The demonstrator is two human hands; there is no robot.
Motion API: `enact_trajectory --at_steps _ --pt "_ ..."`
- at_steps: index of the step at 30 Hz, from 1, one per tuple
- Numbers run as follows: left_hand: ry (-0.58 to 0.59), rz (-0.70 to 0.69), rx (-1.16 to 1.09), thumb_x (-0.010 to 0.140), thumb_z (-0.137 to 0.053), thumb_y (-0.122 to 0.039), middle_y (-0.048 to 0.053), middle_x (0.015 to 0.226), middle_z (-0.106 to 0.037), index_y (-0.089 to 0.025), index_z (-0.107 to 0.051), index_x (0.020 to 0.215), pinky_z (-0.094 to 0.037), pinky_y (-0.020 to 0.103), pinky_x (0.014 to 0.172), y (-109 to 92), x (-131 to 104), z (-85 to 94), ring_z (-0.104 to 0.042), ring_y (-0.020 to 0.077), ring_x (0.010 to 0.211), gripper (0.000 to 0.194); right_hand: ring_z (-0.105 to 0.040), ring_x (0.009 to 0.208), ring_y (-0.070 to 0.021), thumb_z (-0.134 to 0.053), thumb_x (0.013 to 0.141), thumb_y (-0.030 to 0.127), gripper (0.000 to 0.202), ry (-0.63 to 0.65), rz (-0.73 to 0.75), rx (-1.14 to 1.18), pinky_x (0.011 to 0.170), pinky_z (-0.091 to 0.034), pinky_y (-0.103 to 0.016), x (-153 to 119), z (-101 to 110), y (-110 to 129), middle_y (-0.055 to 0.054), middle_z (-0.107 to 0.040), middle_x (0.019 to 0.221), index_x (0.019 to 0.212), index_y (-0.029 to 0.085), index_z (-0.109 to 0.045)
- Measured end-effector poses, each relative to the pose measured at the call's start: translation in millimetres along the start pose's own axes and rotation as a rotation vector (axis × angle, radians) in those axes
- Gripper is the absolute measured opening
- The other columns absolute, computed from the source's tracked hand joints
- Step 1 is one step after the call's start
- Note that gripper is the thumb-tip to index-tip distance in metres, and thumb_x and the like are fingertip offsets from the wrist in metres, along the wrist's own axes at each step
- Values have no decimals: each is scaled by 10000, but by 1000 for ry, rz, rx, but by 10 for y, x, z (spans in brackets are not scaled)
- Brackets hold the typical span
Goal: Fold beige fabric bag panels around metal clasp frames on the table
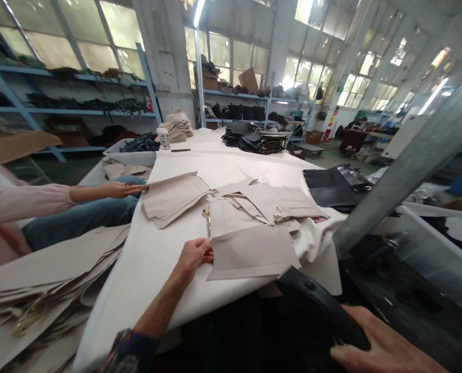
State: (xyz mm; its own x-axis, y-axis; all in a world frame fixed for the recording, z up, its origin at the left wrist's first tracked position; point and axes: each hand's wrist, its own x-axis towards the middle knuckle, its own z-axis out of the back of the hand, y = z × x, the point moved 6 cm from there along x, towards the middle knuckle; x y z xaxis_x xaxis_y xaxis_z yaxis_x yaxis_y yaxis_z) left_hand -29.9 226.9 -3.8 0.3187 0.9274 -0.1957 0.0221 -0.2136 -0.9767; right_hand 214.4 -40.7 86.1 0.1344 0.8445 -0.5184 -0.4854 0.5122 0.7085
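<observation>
At the near part of the white-covered table [176,207], my left hand [195,255] pinches the left edge of a beige panel [254,252] that lies flat. My right hand [374,339], at the lower right, is wrapped round a black curved handle [324,305], whose end reaches the panel's near right corner. Just beyond are more beige pieces [267,199] with gold-coloured hardware [206,213]. A co-worker's hand [117,190] touches the left edge of another stack of beige panels [176,198].
A slanted metal post [409,166] crosses the right side. Black pieces [332,186] lie beside it, and a black stack [256,137] sits at the table's far end. Beige sheets [55,259] are piled at the lower left. A white bin [444,248] stands right.
</observation>
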Motion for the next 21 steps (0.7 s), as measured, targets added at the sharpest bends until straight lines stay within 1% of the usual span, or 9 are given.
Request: enact_trajectory --at_steps 2,4,6,8,11,15,18,20,21 --pt "0 44 -44 700 -717 -420 64 632 -656 -96 -632 717 -532 253 569 -5 -2 8 -617 145 550 335 -509 463 -114 -563 764 344 250 20 33 19 477 -395 -202 -19 51 -84 48 -528 520 909 141 -561" --pt "-6 93 -80 752 -691 -338 86 648 -677 -87 -638 736 -544 259 577 -7 1 15 -637 156 551 257 -481 425 -103 -543 792 325 181 31 71 44 464 -385 -200 1 86 -128 52 -508 472 822 146 -546" --pt "-6 141 -115 803 -646 -265 113 664 -691 -77 -636 751 -553 276 570 -9 -3 -1 -660 181 562 196 -470 413 -97 -542 802 326 181 30 96 80 453 -378 -198 65 106 -153 44 -513 459 761 151 -529" --pt "-6 180 -157 841 -602 -218 137 681 -697 -69 -629 754 -560 296 563 -12 -6 -36 -676 205 581 175 -456 392 -92 -546 801 340 207 43 116 112 422 -360 -193 167 98 -165 39 -510 447 718 154 -510" --pt "-21 213 -228 877 -546 -173 139 691 -701 -74 -614 782 -567 305 559 -9 30 -91 -680 206 582 153 -457 373 -88 -555 789 344 213 48 119 149 386 -350 -184 352 77 -170 37 -515 452 716 153 -496" --pt "-97 253 -296 890 -527 -177 95 595 -674 -101 -581 790 -560 304 509 29 168 -129 -662 198 523 136 -456 363 -78 -564 769 334 207 26 122 196 377 -358 -171 517 79 -140 40 -518 459 715 150 -487" --pt "-142 262 -331 855 -557 -161 54 506 -628 -124 -560 711 -557 336 498 26 260 -172 -638 206 470 149 -445 350 -82 -574 772 415 278 43 171 198 373 -354 -183 505 92 -142 39 -508 456 723 156 -487" --pt "-166 233 -350 799 -567 -91 49 474 -608 -119 -559 649 -557 360 513 -40 281 -196 -624 210 451 152 -483 374 -105 -588 763 477 329 29 188 162 387 -373 -200 443 133 -219 25 -527 474 742 156 -516" --pt "-183 196 -358 766 -567 -61 54 472 -608 -113 -563 625 -558 367 529 -106 278 -195 -621 210 454 151 -520 406 -126 -595 758 501 348 1 186 143 408 -399 -211 405 171 -288 13 -551 493 766 157 -543"
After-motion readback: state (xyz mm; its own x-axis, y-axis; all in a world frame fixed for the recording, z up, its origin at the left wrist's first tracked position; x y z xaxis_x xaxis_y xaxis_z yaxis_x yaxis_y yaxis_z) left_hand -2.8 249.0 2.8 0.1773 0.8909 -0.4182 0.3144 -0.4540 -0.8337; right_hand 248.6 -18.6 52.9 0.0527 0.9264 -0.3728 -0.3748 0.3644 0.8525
